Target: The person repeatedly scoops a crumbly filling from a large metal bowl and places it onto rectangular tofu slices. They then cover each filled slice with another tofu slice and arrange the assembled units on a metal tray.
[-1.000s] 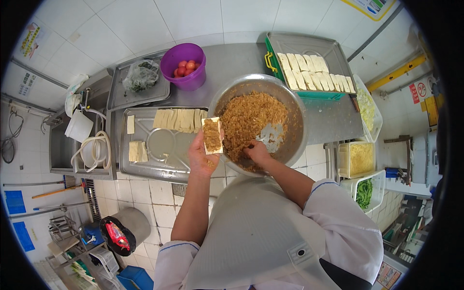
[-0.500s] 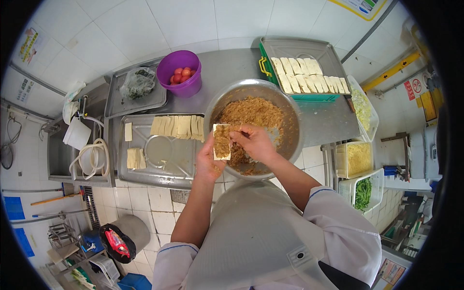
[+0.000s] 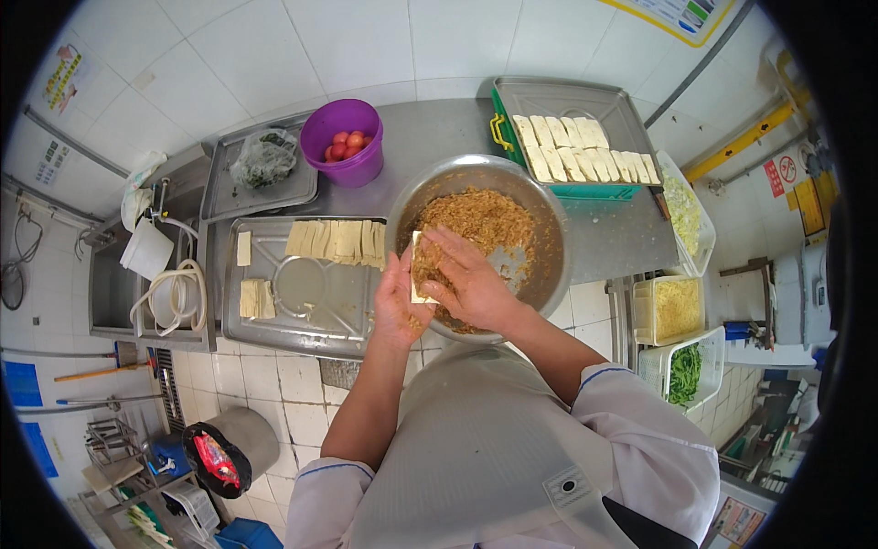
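Observation:
My left hand [image 3: 397,306] holds a pale, rectangular tofu slice [image 3: 416,295] with brown minced filling on its upper face. Over that face lies my right hand [image 3: 474,282], its fingers stretched out and pressing on the filling. The right hand covers most of the slice. Both hands are above the near left rim of a large steel bowl [image 3: 554,206], which holds a mass of the brown filling [image 3: 485,215]. Left of the bowl, a metal tray [image 3: 343,325] carries more pale slices [image 3: 337,240], a row of them standing side by side.
At the back right, a metal tray [image 3: 599,96] on a green crate [image 3: 594,191] bears rows of white pieces [image 3: 567,146]. A purple bucket [image 3: 354,171] of tomatoes stands behind the left tray. Baskets of shredded food [image 3: 677,311] and greens [image 3: 684,373] sit at right; a sink [image 3: 110,293] lies left.
My right hand has gone from pinching at the filling to lying flat across it with fingers extended. My left hand still holds the slice at nearly the same spot.

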`<state>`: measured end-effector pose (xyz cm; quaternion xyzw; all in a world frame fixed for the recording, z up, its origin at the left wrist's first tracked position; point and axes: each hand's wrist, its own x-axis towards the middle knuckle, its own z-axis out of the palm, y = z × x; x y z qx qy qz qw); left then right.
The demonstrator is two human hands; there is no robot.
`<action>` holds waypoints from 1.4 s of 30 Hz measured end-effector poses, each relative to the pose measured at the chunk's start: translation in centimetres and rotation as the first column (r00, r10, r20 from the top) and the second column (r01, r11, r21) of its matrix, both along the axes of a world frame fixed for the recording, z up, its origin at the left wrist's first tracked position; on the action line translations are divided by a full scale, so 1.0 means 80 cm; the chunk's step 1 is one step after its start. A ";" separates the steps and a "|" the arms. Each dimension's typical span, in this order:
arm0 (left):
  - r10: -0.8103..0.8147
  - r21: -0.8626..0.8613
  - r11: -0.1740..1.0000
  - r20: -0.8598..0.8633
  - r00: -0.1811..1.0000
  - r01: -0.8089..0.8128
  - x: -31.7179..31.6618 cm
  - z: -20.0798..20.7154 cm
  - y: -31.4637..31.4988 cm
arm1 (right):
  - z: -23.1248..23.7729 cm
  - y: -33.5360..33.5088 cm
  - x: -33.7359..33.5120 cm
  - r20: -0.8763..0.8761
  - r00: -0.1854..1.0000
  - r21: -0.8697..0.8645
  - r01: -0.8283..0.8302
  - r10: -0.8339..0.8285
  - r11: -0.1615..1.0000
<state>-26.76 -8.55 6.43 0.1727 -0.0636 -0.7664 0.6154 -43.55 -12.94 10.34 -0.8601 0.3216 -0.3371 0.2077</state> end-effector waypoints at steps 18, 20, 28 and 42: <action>0.024 -0.019 0.999 -0.113 0.993 -0.027 0.000 0.021 -0.011 | 0.013 0.031 -0.003 0.037 0.997 0.025 -0.071 0.070 0.997; 0.026 -0.049 0.998 -0.181 0.983 -0.035 0.000 0.019 -0.013 | 0.035 0.027 -0.015 0.189 0.982 0.122 -0.011 -0.012 0.992; 0.131 0.052 0.990 -0.072 0.989 -0.128 0.034 0.010 -0.010 | -0.017 -0.012 -0.117 0.183 0.974 0.374 0.055 -0.132 0.926; 0.289 0.145 0.952 -0.154 0.945 -0.268 0.223 -0.041 0.046 | -0.278 -0.029 -0.043 -0.724 0.675 0.531 0.415 0.142 0.739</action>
